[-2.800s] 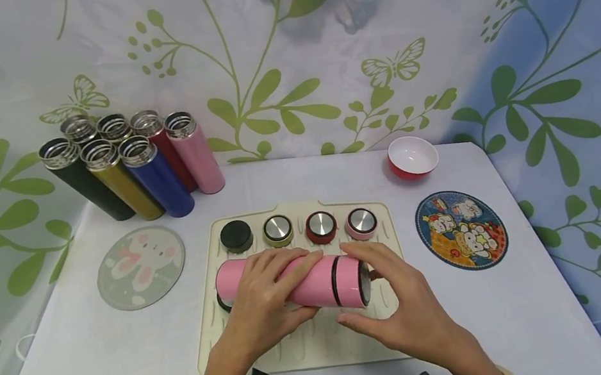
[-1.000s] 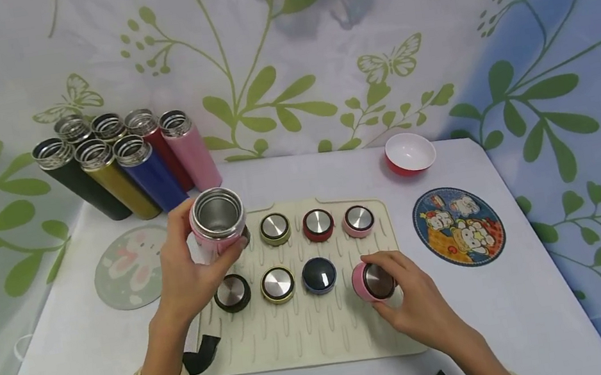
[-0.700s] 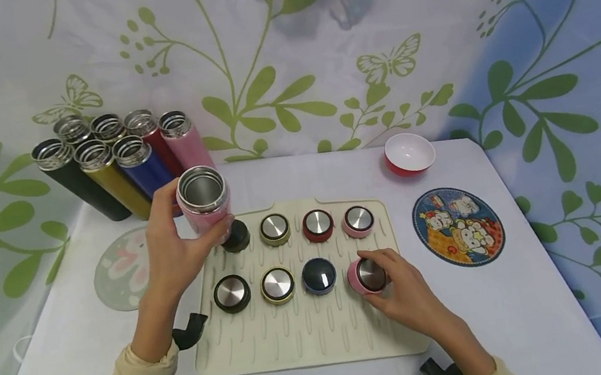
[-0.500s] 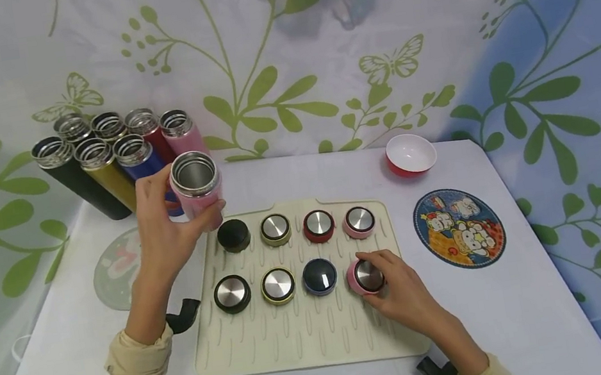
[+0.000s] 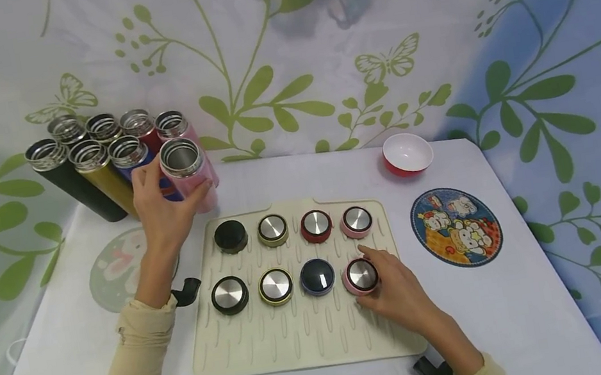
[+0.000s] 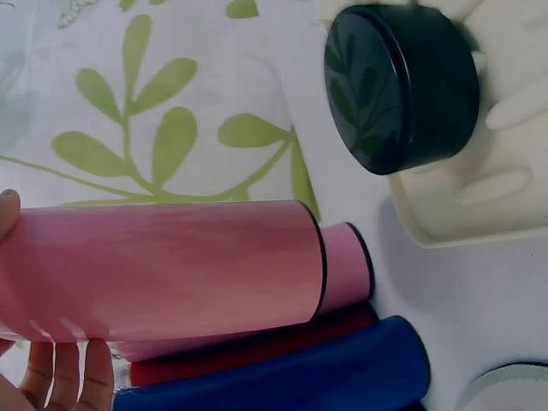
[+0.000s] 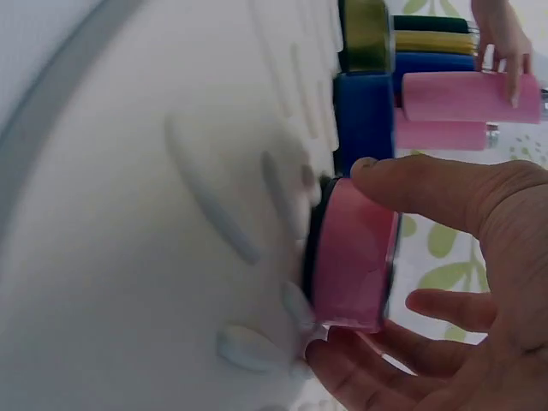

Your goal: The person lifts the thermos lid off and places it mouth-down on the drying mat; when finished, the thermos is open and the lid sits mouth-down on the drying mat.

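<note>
My left hand (image 5: 161, 211) holds an open pink thermos bottle (image 5: 200, 186), its steel mouth facing up, beside the cluster of bottles at the left. In the left wrist view the pink bottle (image 6: 171, 270) overlaps another pink bottle (image 6: 349, 265) and a blue bottle (image 6: 300, 364). My right hand (image 5: 401, 295) has thumb and fingers around a pink bottle lid (image 5: 361, 275) at the right end of the mat's front row. In the right wrist view, this pink lid (image 7: 353, 257) rests on the mat, the thumb at one side and fingertips at the other.
The cream mat (image 5: 301, 349) carries two rows of lids, including a black lid (image 5: 231, 237), a red lid (image 5: 316, 226) and a blue lid (image 5: 316, 276). Uncapped bottles such as the green bottle (image 5: 80, 181) stand behind. A bowl (image 5: 408, 154) and round pads (image 5: 456, 227) lie around.
The lid has come off the pink bottle. My left hand has carried the bottle back and left towards the cluster. My right hand has lowered the pink lid onto the mat.
</note>
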`<state>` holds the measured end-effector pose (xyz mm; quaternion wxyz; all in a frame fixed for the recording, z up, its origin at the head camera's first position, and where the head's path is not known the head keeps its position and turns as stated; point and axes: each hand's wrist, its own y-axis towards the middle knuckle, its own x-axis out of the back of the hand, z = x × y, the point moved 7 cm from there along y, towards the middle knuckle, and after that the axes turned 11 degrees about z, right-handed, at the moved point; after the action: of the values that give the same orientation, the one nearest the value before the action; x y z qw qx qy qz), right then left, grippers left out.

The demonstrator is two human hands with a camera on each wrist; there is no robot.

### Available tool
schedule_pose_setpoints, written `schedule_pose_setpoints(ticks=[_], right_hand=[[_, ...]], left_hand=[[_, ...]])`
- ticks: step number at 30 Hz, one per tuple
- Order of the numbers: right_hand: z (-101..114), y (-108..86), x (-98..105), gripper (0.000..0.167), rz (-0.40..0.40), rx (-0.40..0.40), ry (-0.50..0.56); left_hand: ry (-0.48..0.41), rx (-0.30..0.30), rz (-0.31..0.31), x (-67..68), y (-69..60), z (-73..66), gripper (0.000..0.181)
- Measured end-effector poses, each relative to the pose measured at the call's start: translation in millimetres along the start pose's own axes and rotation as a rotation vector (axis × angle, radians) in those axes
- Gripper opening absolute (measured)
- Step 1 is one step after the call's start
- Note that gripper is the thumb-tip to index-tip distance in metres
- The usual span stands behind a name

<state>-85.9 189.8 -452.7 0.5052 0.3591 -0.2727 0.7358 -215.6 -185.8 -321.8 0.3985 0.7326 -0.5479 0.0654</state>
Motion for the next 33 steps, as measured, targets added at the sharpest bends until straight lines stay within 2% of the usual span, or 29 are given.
schedule_pose_setpoints(ticks=[6,12,18,27,29,33], right_hand=[[-0.2,-14.2,14.1,0.09,-0.045,-0.017,-0.009],[-6.1,-24.0,18.2,0.085,-0.014,-0.074,-0.009],[-9.9,-25.9,17.6,0.074,0.003,-0.066,0.015],[-11.1,-21.3,13.0,0.07,0.044,-0.046,0.013],[-11.2,-20.8,12.7,0.069,0.045,-0.051,0.014],[-10.8,-18.8,12.8,0.068,0.046,-0.064,0.021]], left_hand=[[0.02,0.012,-0.067,-2.7,6.2,12.4,0.073],[0.054,0.068,-0.1,-5.9,7.8,25.1,0.072],[0.088,0.096,-0.131,-13.7,6.7,37.7,0.073],[-0.016,0.154,-0.14,-22.7,2.1,58.7,0.065],[-0.005,0.162,-0.146,-22.2,1.8,61.0,0.064],[0.085,0.137,-0.168,-20.6,1.9,60.9,0.066]])
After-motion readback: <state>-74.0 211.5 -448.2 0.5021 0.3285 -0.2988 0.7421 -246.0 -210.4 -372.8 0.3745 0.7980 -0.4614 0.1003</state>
